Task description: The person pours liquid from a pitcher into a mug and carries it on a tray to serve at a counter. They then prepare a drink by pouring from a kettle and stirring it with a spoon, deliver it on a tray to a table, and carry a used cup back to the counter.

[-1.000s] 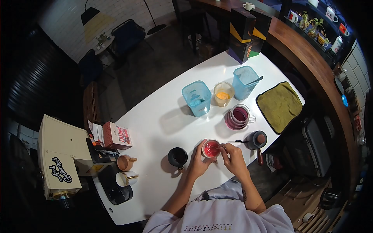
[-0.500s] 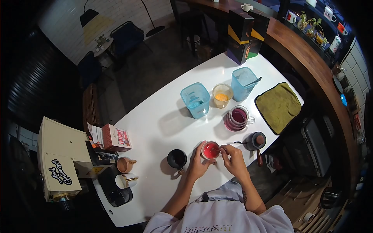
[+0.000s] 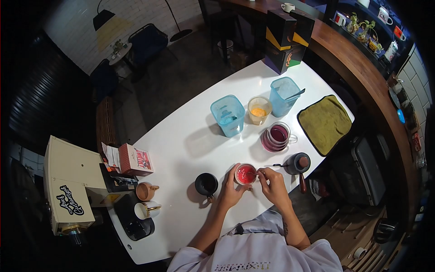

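A small cup of red liquid (image 3: 245,174) stands near the front edge of the white table, pale specks floating on its surface. My left hand (image 3: 232,188) is wrapped round its left side. At the cup's right rim my right hand (image 3: 272,183) pinches the thin handle of what looks like a spoon; its lower end is hidden in the liquid. To the left of my hands sits a dark cup (image 3: 206,184). Beyond them is a glass server of dark red liquid (image 3: 277,135), and a black pot with a wooden handle (image 3: 297,163) lies to the right.
Two blue containers (image 3: 228,116) flank a glass with orange contents (image 3: 259,111). An olive cloth (image 3: 325,125) covers the table's right side. At the left are a cream machine (image 3: 72,181), two mugs (image 3: 146,191) and a patterned box (image 3: 137,160). Black boxes (image 3: 287,43) stack at the far end.
My right hand has shifted slightly with the handle at the cup's rim. Pale specks on the red liquid look more spread out. My left hand stays on the cup.
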`<state>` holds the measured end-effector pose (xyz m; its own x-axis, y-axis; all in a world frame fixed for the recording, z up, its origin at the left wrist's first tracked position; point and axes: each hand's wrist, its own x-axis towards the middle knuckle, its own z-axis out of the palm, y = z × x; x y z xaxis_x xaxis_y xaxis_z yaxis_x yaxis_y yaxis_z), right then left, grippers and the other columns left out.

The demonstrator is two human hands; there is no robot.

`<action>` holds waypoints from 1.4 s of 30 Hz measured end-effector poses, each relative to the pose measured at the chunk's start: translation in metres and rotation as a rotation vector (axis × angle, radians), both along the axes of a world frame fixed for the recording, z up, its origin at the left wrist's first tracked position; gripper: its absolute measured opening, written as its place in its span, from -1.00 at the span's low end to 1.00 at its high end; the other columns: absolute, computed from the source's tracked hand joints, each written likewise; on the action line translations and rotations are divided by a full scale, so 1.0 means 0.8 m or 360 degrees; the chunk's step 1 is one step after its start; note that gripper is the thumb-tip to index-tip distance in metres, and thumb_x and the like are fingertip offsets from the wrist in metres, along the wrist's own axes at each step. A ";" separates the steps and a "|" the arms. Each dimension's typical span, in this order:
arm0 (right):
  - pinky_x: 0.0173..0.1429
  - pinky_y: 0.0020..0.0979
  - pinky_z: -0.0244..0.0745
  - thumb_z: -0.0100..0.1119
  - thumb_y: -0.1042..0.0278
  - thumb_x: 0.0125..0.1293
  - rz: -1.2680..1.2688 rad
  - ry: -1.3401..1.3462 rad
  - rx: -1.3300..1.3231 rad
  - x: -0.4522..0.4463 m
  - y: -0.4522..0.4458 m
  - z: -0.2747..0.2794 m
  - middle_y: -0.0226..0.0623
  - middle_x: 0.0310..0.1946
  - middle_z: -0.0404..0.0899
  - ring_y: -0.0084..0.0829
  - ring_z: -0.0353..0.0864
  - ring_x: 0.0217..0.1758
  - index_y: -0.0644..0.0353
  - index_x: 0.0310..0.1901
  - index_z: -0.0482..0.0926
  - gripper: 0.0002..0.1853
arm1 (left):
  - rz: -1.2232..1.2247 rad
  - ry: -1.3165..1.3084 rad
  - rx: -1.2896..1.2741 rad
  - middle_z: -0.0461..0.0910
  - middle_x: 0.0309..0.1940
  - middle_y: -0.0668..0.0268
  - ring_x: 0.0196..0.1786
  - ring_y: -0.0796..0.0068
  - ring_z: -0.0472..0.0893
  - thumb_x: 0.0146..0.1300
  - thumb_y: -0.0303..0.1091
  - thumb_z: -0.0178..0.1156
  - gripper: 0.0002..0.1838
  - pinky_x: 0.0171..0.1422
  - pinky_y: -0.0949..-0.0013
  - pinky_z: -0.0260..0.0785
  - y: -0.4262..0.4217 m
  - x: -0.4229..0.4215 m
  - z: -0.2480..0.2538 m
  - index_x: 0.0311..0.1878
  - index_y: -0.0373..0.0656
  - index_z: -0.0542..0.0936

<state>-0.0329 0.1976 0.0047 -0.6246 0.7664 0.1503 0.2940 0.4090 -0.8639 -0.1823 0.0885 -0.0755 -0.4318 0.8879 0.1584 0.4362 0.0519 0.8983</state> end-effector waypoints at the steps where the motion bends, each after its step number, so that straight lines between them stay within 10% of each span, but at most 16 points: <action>1: -0.28 -0.29 0.50 0.13 0.59 0.38 0.0043 -0.0018 -0.0035 -0.001 -0.001 0.002 0.03 -0.38 0.65 -0.11 0.68 -0.39 0.41 -0.12 0.63 -0.87 | -0.0003 -0.0015 -0.0005 0.40 0.34 -0.08 0.40 -0.08 0.41 -0.04 -0.36 0.60 0.01 0.47 0.06 0.28 0.000 0.000 0.000 0.47 -0.25 0.24; 42: -0.38 -0.28 0.45 0.17 0.57 0.36 0.0007 0.0034 0.0055 -0.004 0.002 -0.001 0.02 -0.42 0.63 -0.15 0.64 -0.46 0.41 -0.15 0.65 -0.88 | -0.0007 -0.0011 0.0023 0.43 0.31 -0.08 0.37 -0.10 0.43 -0.02 -0.40 0.59 -0.01 0.44 0.05 0.30 0.001 0.001 0.003 0.46 -0.23 0.24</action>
